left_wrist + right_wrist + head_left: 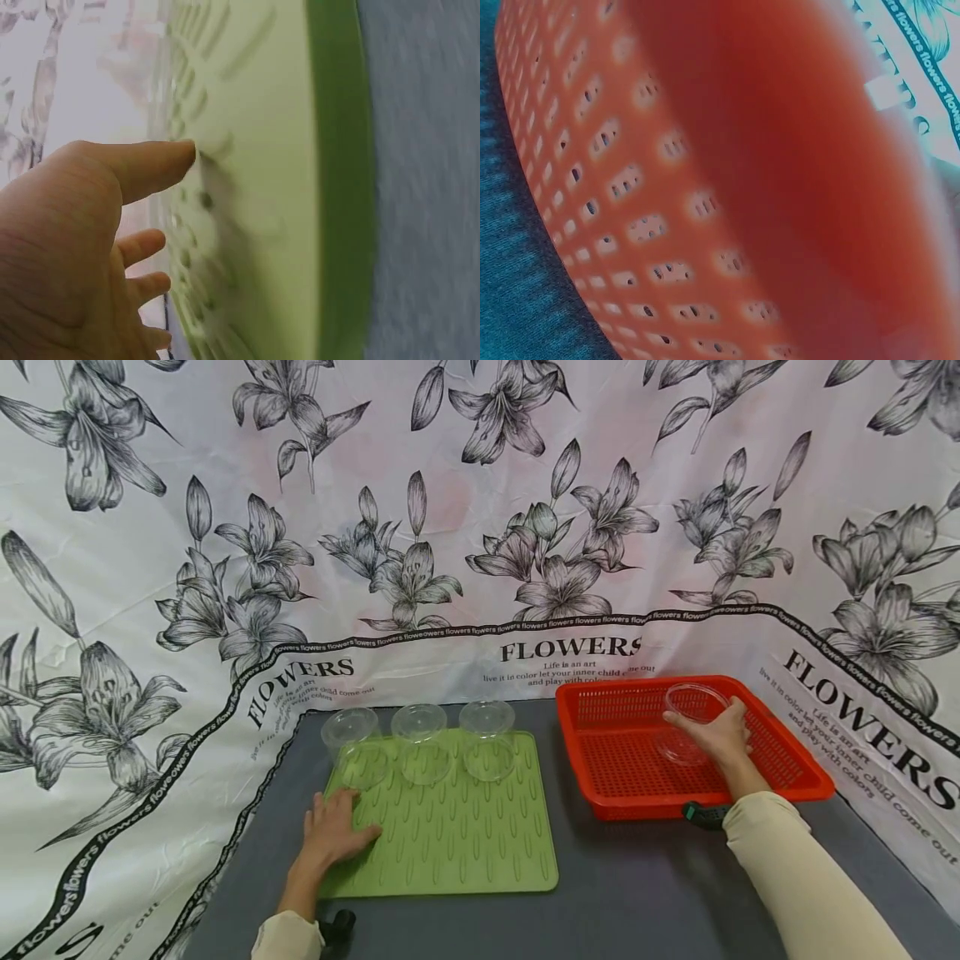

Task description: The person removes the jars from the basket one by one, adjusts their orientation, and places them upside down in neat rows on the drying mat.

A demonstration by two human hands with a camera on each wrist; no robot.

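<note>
My right hand [722, 732] grips a clear round plastic container [684, 750] by its side, inside the red basket [600, 807]. In the right wrist view, the slotted basket wall [645, 225] fills most of the picture and hides the container. My left hand [331, 832] is at the left edge of the green ridged mat [465, 852], fingers spread and holding nothing. The left wrist view shows the thumb [157, 165] extended over the mat. Three more clear containers, a left one [360, 767], a middle one [424, 762] and a right one [489, 758], stand in a row along the mat's back edge.
The mat and basket sit side by side on a dark grey table [600, 893]. Behind and at both sides hangs a white cloth [420, 668] printed with flowers and lettering. The basket's raised rim stands around the right hand.
</note>
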